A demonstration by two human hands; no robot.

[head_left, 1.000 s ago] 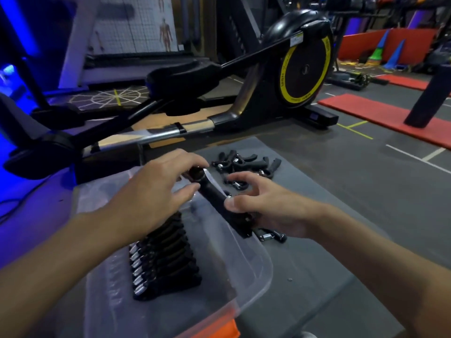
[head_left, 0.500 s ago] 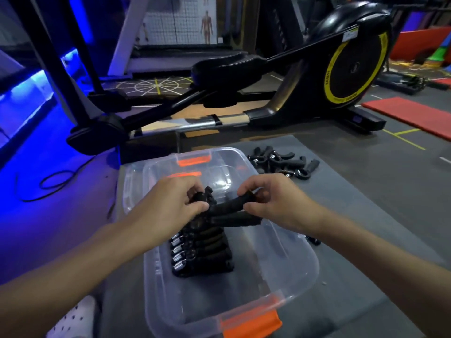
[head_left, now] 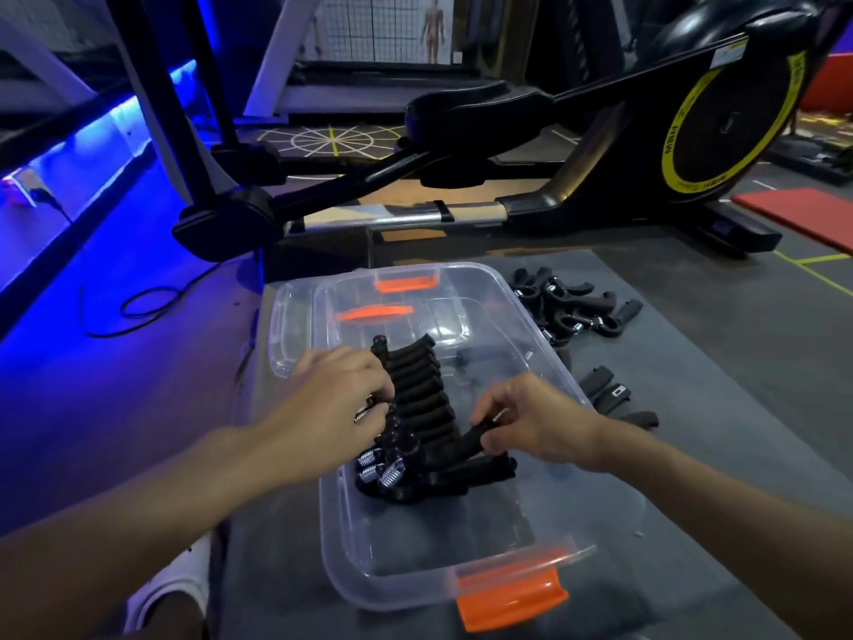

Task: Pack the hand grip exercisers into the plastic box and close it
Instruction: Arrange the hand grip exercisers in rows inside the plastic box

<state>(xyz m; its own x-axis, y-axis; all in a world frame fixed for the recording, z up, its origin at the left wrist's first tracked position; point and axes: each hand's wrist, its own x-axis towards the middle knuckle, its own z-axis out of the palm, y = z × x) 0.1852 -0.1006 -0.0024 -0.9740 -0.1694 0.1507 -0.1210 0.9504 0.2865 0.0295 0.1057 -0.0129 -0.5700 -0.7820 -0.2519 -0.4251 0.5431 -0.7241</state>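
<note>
- Head view: a see-through plastic box [head_left: 351,547] sits open on the grey tabletop [head_left: 715,478], right in the middle.
- The box has an orange clip [head_left: 510,593] on its near end and another orange clip [head_left: 406,284] on its far end.
- A clear lid [head_left: 286,325] peeks out at the far left of the box. It is not on the box.
- Inside the box, a row of hand grip exercisers [head_left: 420,394] lies packed side by side, from far to near. The black handles point right. The shiny springs [head_left: 383,473] are on the left side.
- The left hand [head_left: 341,394] is on the spring side of the row. Its fingers are bent down over the tops and hold them.
- The right hand [head_left: 531,422] pinches the black handle of one exerciser [head_left: 466,443] at the near end of the row, inside the box.
- A loose pile of exercisers [head_left: 572,307] waits on the tabletop, just past the far right corner of the box.
- A few more black pieces [head_left: 604,390] lie on the tabletop just right of the box.
- Behind the tabletop stands a big black exercise machine [head_left: 600,131] with a yellow ring on its wheel [head_left: 729,103].
- A black cable [head_left: 147,307] curls on the floor at the left, in blue light.
- A red mat [head_left: 807,214] lies on the floor, far right.
- A white shoe [head_left: 171,593] shows at the near left.
</note>
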